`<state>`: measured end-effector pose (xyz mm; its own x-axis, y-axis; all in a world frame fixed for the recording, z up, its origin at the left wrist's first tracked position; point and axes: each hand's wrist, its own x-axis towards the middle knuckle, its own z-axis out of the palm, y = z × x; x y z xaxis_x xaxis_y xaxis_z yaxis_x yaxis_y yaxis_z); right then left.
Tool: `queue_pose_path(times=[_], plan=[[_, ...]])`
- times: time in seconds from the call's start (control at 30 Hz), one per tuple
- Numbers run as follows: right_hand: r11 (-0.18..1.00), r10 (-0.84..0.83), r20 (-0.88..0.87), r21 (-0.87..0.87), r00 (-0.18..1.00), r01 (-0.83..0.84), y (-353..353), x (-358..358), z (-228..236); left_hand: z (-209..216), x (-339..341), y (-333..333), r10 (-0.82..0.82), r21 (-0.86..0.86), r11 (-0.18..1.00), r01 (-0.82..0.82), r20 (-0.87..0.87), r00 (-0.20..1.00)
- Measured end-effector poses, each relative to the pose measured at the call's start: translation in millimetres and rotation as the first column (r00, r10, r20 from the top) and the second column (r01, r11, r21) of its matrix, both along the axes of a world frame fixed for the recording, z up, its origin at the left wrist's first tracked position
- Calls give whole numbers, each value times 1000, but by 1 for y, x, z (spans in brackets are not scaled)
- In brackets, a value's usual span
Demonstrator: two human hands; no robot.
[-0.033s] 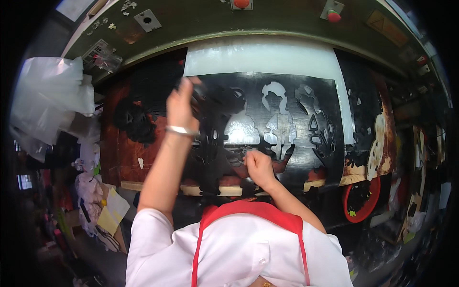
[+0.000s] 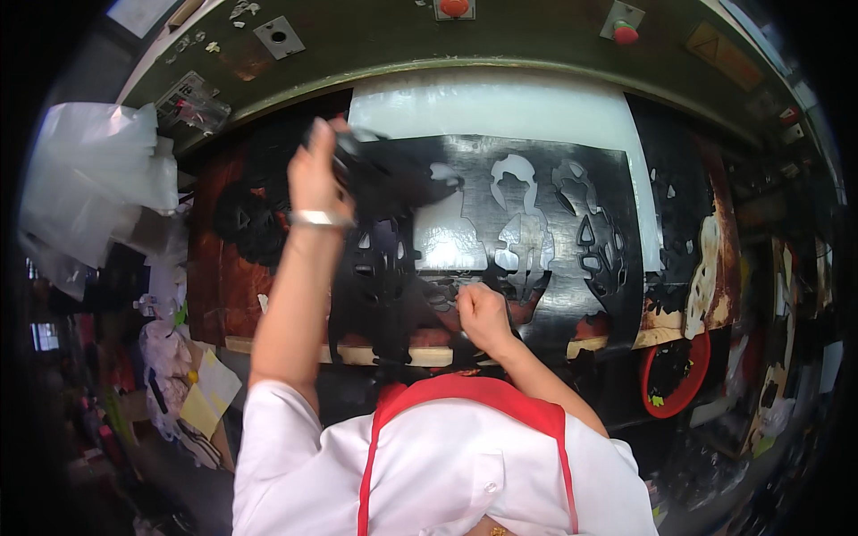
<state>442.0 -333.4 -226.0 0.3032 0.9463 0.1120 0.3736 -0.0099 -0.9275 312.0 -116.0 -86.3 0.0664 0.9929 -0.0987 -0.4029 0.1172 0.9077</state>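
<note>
Two hands reach out: your left hand [image 2: 319, 185], far left, thumb up, clamps blurred black scrap [image 2: 386, 171]; your right hand [image 2: 485, 317] curls its fingers together over the black sheet [image 2: 565, 279], nearer you.

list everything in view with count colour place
table: 1, reddish, underneath
cut sheet: 1, black, centre
board: 1, white, under sheet
lifted piece: count unclear, black, upper left
scraps: several, black, table's left
strip: 1, cream, table's right
machine: 1, green, far side
buttons: 2, red, machine front
basin: 1, red, lower right
plastic: several, clear, left
paper: 1, yellow, lower left
clutter: unclear, mixed, edges
apron: 1, red, worn
left hand: 1, bare, at piece
right hand: 1, bare, centre
</note>
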Motion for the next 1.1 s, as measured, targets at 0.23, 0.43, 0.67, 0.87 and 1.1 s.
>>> queue_pose_path(times=[0.23, 0.43, 0.67, 0.87, 1.1], plan=[[986, -68, 192, 162, 979, 37, 4, -2, 6, 56, -36, 104, 92, 290, 957, 2, -311, 946], [987, -4, 440, 144, 898, -66, -2, 2, 0, 111, -64, 138, 361, 274, 925, -262, -427, 829], [993, 113, 298, -60, 948, -100, -11, -8, 11, 214, -129, 159, 85, 628, 770, 113, -277, 957], [878, 197, -741, -158, 642, -452, 15, -12, 20, 62, -65, 7, 303, 730, 378, 569, -678, 669], [874, 171, -876, -77, 452, -480, 20, -10, 15, -103, -86, -99, -24, 482, 169, 860, -870, 492]])
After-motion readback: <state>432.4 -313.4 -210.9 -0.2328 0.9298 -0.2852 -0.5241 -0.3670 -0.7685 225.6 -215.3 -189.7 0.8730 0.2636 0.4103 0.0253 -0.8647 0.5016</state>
